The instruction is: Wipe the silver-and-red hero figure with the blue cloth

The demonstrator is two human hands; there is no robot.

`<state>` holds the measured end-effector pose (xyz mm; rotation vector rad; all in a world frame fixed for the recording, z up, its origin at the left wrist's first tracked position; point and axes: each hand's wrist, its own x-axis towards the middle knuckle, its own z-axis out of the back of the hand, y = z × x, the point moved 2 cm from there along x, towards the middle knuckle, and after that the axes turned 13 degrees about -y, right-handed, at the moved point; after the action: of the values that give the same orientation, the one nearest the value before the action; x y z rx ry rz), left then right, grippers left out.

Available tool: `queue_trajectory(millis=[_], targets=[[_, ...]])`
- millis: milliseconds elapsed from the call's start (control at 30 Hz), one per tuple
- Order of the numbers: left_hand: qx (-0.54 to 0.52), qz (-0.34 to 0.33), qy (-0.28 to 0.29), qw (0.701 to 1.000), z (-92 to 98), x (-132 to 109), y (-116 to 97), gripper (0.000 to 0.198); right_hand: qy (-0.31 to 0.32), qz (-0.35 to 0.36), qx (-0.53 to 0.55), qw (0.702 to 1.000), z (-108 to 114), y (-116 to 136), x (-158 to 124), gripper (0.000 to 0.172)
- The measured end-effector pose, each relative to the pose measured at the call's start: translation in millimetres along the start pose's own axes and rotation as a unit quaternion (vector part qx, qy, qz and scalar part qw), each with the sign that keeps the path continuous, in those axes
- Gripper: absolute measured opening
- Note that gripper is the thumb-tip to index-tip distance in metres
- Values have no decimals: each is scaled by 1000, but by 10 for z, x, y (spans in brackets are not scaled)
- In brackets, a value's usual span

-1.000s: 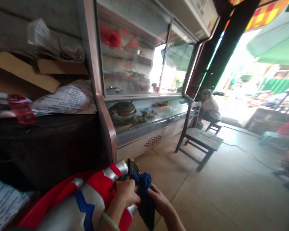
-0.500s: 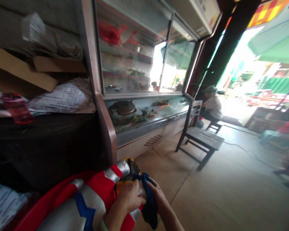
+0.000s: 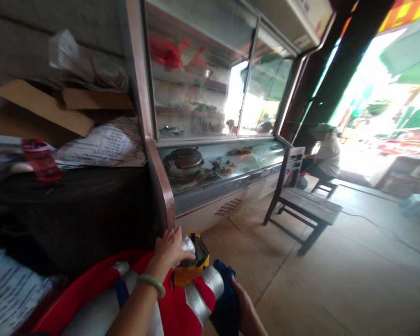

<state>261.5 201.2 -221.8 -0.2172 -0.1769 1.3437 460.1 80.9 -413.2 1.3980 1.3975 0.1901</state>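
Blue cloth [image 3: 226,298] under right hand [image 3: 244,305] fingers (against ride's [image 3: 182,303] silver arm).

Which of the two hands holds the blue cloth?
The right hand holds the blue cloth, low against the toy's silver-red limb; the left hand, bangle-wristed, rests higher up.

The person's arms were bare, with no sleeves showing on either forearm. A smooth, pale green bangle [image 3: 151,283] circled the wrist of the left hand [image 3: 170,247]. The right hand [image 3: 244,308] wore no ring or band that could be seen.
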Motion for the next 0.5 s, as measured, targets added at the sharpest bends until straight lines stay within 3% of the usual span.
queue_trajectory(millis=[100,200,267,367,500], targets=[[2,13,54,998,-155,40,132,102,-4,19,10,1000,33,453,71,58],[5,2,47,999,-221,56,144,71,5,65,15,998,-55,944,151,61],[3,-4,37,999,-206,66,112,61,30,95,14,995,-216,1158,176,66],[-11,-21,21,999,-176,70,60,60,77,121,-13,990,-604,1199,189,67],[-15,-36,-5,999,-211,47,77,44,143,110,-98,979,-1177,902,238,59]])
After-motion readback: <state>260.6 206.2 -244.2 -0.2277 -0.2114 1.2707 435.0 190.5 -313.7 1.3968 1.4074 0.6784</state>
